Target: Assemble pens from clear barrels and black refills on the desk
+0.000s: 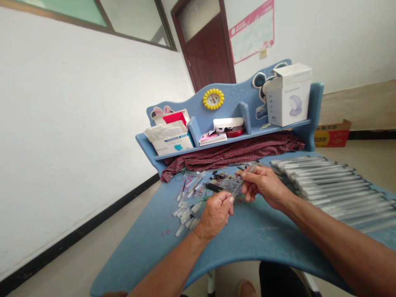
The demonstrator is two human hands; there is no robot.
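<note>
A slim, translucent grey pen (238, 189) slants between my two hands over the desk. Its lower end is pinched in the fingers of my left hand (215, 211). Farther up, the thumb and fingers of my right hand (262, 185) close around it, and its tip sticks out above them. Just beyond my left hand lies a bunch of black slender parts (213, 187). White and clear pen caps (187, 215) are heaped to the left of that hand. Many finished-looking pens (334, 185) lie side by side in a row near my right forearm, blurred toward the edge.
The blue desk (148, 247) carries a raised shelf (225, 144) at its back, with a white box (289, 99), a mask box (173, 142) and a yellow flower clock (213, 99). A checked red cloth (229, 152) is bundled under the shelf. Small loose parts lie before it.
</note>
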